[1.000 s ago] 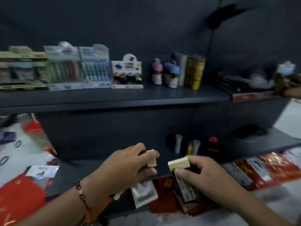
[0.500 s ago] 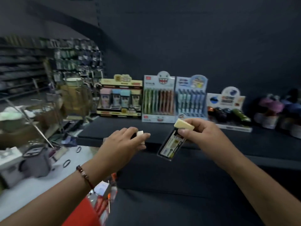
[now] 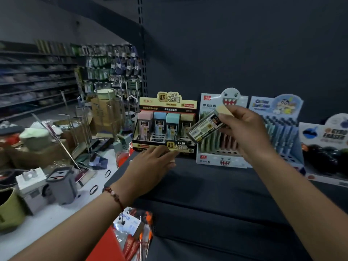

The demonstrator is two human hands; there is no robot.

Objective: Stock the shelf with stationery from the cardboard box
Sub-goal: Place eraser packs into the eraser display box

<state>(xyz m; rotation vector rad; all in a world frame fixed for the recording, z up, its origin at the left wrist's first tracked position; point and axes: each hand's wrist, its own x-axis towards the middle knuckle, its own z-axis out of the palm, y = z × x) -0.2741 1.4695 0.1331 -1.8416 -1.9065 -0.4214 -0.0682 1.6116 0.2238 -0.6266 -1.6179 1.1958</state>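
Your right hand (image 3: 244, 132) pinches a lead case (image 3: 207, 127) by its yellow cap, thumb below and fingers curled over the top. The case is a slim, clear, hard plastic box with a printed label. Its long axis runs down and to the left from your fingers, and the free end points at the display box (image 3: 165, 125).

The display box stands on the shelf (image 3: 207, 185) just left of your right hand, beyond the case's lower end. It is printed card, upright, and holds a row of like cases with pink, blue, teal and yellow caps. The right hand is the nearer one to its open slots.

Your left hand (image 3: 150, 166) lies low at the front lip of the display box, fingers bent forward. You cannot tell whether it holds anything. It appears placed to steady the box.

Judged next step: turn the case upright, cap up, and lower it into a free slot.
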